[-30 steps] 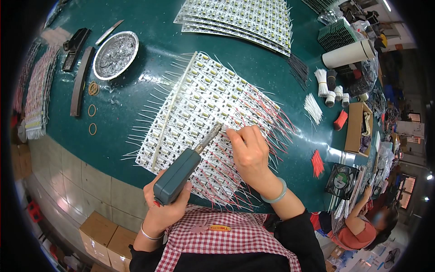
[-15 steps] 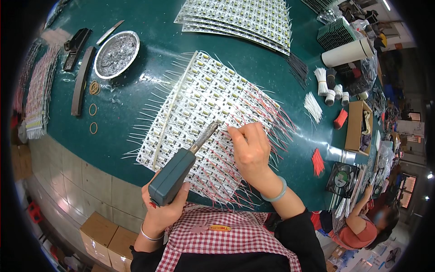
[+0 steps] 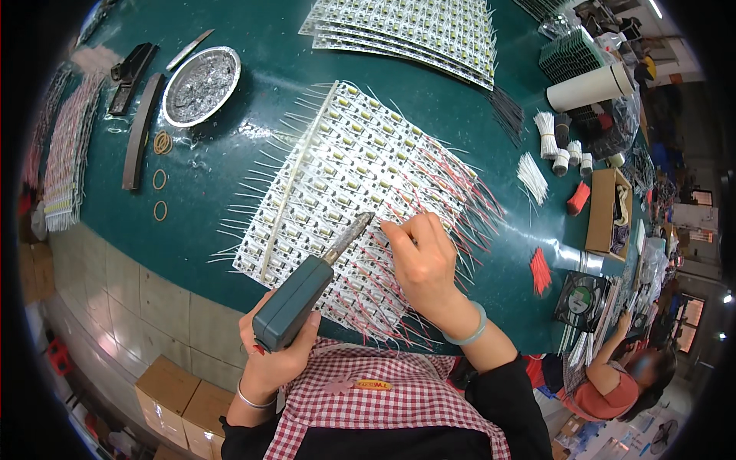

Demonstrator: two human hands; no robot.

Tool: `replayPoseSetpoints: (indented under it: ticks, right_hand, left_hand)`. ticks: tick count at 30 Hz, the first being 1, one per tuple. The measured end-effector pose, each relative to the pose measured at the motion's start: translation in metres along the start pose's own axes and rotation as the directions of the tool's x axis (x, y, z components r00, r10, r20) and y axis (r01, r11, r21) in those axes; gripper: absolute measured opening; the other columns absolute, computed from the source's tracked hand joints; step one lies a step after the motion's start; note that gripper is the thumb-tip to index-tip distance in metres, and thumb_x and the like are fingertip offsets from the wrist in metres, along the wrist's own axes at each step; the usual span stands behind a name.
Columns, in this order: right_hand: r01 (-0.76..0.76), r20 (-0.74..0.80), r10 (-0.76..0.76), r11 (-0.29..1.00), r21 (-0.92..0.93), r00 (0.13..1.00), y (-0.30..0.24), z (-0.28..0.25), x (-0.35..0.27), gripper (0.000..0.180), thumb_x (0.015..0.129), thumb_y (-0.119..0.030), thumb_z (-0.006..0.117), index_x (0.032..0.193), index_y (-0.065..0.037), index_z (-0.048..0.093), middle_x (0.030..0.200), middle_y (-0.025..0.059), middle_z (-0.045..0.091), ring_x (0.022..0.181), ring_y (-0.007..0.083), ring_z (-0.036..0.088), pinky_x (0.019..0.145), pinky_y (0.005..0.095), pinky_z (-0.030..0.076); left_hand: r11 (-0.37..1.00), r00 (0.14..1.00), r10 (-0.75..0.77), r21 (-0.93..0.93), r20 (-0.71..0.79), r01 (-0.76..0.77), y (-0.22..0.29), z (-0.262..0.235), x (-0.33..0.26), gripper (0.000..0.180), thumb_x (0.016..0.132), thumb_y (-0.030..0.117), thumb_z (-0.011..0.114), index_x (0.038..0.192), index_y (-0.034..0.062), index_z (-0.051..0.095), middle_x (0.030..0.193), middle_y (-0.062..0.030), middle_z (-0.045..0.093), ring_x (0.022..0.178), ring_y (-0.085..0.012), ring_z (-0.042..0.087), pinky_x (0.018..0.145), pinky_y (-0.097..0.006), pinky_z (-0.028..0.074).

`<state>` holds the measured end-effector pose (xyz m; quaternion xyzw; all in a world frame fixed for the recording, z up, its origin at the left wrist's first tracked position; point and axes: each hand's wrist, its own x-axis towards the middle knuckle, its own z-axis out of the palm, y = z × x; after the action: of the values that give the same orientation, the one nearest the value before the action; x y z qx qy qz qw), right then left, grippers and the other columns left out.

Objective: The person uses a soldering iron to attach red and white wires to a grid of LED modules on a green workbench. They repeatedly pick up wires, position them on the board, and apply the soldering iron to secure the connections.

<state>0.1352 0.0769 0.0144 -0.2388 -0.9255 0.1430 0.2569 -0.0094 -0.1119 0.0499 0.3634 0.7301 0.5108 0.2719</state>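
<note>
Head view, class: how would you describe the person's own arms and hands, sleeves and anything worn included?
Both sleeves are black. The left hand has a thin silvery bangle at its wrist; the right hand, a thicker pale-green bangle. Neither wears a glove.

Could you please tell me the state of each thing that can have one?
Soldering iron: gripped in the left hand; whether hot, not visible
Right hand: fingers pinched together
Circuit-board sheet: lying flat
Other sheets: stacked
Bowl: upright, holding silvery scraps
Cardboard box: open
Short red wires: lying loose
</note>
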Motion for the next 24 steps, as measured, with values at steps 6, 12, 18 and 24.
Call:
replayPoseSetpoints:
  ticks: [6, 12, 18, 24]
  right_hand:
    - [-0.003, -0.004, 0.003, 1.000, 0.017, 1.000, -0.0005, 0.0018, 0.0007, 0.035, 0.067, 0.010, 0.067, 0.100, 0.000, 0.068, 0.076, 0.0083, 0.050, 0.070, 0.0242, 0.052, 0.057, 0.0353, 0.043]
    - [-0.014, 0.039, 0.014, 1.000, 0.016, 0.999, -0.0005, 0.0007, -0.0007, 0.027, 0.073, 0.001, 0.064, 0.099, 0.002, 0.066, 0.080, 0.0086, 0.050, 0.074, 0.0254, 0.052, 0.062, 0.0363, 0.044]
    - [0.001, 0.031, -0.001, 1.000, -0.005, 1.000, -0.0004, 0.0028, -0.0011, 0.027, 0.072, 0.001, 0.065, 0.099, 0.002, 0.066, 0.080, 0.0086, 0.049, 0.074, 0.0255, 0.052, 0.062, 0.0362, 0.045]
    - [0.009, 0.026, -0.009, 1.000, -0.024, 1.000, -0.0012, 0.0033, -0.0013, 0.026, 0.073, 0.001, 0.065, 0.099, 0.001, 0.066, 0.081, 0.0086, 0.049, 0.074, 0.0255, 0.052, 0.062, 0.0359, 0.045]
  left_hand:
    - [1.000, 1.000, -0.001, -0.003, 0.001, 0.001, 0.0016, 0.0009, 0.0000, 0.020, 0.077, -0.002, 0.075, 0.095, -0.0066, 0.068, 0.082, -0.0095, 0.067, 0.065, -0.0114, 0.061, 0.057, -0.025, 0.047]
    - [1.000, 1.000, -0.021, -0.005, 0.004, 0.021, 0.0023, 0.0026, 0.0008, 0.018, 0.077, -0.002, 0.074, 0.094, -0.0057, 0.068, 0.080, -0.0081, 0.066, 0.065, -0.0098, 0.060, 0.057, -0.025, 0.046]
    - [0.998, 0.998, -0.067, -0.021, 0.020, 0.067, 0.0035, 0.0006, 0.0001, 0.017, 0.078, -0.002, 0.074, 0.094, -0.0052, 0.068, 0.078, -0.0075, 0.065, 0.064, -0.0087, 0.058, 0.056, -0.025, 0.046]
    - [0.998, 0.998, -0.054, -0.015, 0.018, 0.054, 0.0024, -0.0002, -0.0006, 0.019, 0.078, -0.003, 0.073, 0.095, -0.0058, 0.068, 0.078, -0.0073, 0.065, 0.062, -0.0090, 0.059, 0.055, -0.025, 0.046]
